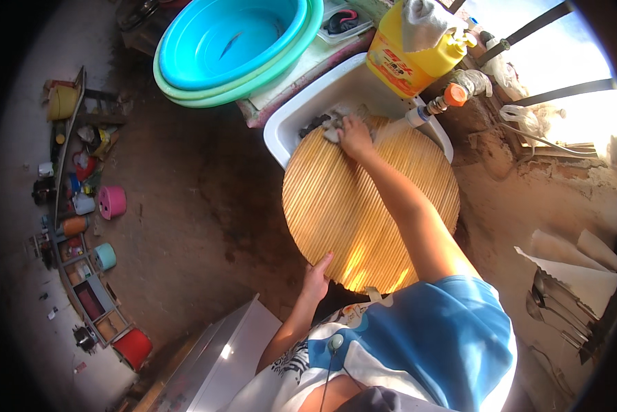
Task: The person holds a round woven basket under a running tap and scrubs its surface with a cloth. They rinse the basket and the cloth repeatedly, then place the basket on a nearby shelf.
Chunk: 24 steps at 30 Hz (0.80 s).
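A round, ridged mat or board of bamboo or wooden slats (pixel 334 206) leans from the white sink basin (pixel 282 121) towards my body. My left hand (pixel 317 278) grips its lower left edge, with the thumb on top. At the far edge my right hand (pixel 356 136) presses a greyish cloth (pixel 334 129) onto the slats. Beside that hand, water appears to run from the faucet (pixel 417 116) onto the surface. Part of the cloth lies over the rim, down in the basin.
Nested blue and green plastic basins (pixel 184 95) stand left of the sink. A yellow detergent jug (pixel 398 62), with a cloth draped over it, is behind the faucet. Ladles (pixel 542 298) hang on the right wall. A white cabinet (pixel 231 355) is at lower left.
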Motion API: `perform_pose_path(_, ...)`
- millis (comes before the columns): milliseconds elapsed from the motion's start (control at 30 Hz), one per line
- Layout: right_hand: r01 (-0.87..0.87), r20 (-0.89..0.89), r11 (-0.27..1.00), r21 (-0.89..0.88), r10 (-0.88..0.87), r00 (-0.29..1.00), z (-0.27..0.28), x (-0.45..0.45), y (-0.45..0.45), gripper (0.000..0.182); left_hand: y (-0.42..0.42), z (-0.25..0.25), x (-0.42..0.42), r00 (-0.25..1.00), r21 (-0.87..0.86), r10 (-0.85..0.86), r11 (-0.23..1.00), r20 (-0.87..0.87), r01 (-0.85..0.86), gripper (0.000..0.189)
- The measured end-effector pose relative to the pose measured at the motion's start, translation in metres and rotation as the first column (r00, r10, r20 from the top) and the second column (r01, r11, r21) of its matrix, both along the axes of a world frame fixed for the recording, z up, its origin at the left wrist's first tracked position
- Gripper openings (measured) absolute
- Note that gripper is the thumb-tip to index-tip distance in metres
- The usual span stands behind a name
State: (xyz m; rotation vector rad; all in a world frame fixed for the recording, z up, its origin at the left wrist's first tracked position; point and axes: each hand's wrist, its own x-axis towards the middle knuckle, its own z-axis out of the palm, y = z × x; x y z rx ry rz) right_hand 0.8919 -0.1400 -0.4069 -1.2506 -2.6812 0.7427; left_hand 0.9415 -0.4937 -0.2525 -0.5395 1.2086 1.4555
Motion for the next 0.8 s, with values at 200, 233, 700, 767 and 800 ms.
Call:
perform_pose_path(200,0.017,-0.11,0.998,0.059,-0.01,0.994,-0.011,-0.018,-0.023,0.044,0.005,0.003,0.003,0.998,-0.04,0.032,0.999,-0.052,-0.034,0.036)
perform_pose_path(233,-0.036,-0.173,0.999,0.022,0.04,0.984,-0.007,-0.009,-0.04,0.044,0.007,0.005,0.001,0.999,-0.032,0.011,0.999,-0.044,-0.012,0.036)
perform_pose_path(700,-0.017,-0.076,0.998,-0.068,0.011,0.997,0.017,-0.028,-0.016,0.039,0.012,-0.004,-0.038,0.99,0.093,-0.107,0.991,0.089,0.099,0.03)
perform_pose_path(767,0.098,-0.151,0.984,0.148,-0.076,0.986,-0.019,-0.033,0.006,0.032,0.011,-0.01,-0.03,0.998,0.041,-0.059,0.997,0.014,0.058,0.026)
perform_pose_path(800,0.12,-0.154,0.987,0.105,-0.103,0.983,-0.019,-0.038,0.007,0.031,0.008,-0.016,-0.033,0.997,0.032,-0.061,0.998,0.038,0.06,0.026)
